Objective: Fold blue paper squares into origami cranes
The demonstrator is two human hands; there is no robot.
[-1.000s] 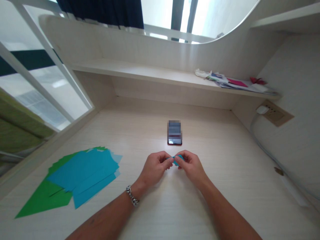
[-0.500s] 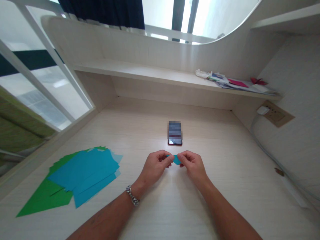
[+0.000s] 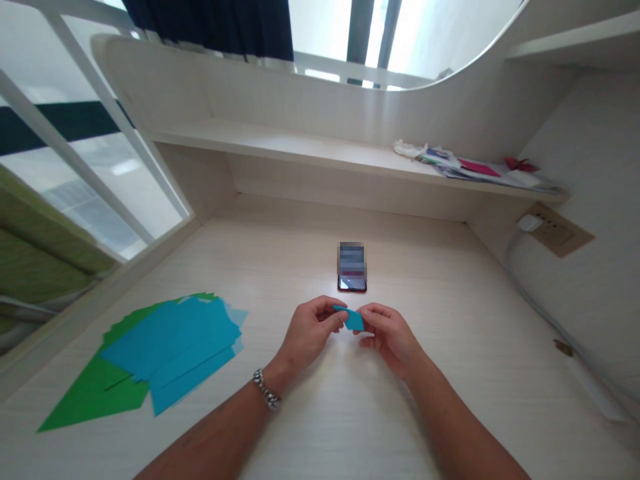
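Observation:
A small folded piece of blue paper is held above the desk, in front of the phone. My left hand pinches its left end between thumb and fingers; a silver chain bracelet circles that wrist. At the paper's right edge is my right hand, its thumb and index finger closed at the edge and the other fingers curled below. The right fingertips are partly hidden behind the paper. A smartphone with a blurred screen lies flat just beyond my hands.
Blue paper sheets overlap green paper on the left of the desk. Papers and a red item lie on the shelf. A cable runs from the wall socket along the right side.
My right thumb has shifted off the front of the blue paper to its right edge, and the lower fingers have spread a little. More of the paper shows now. My left hand keeps its pinch.

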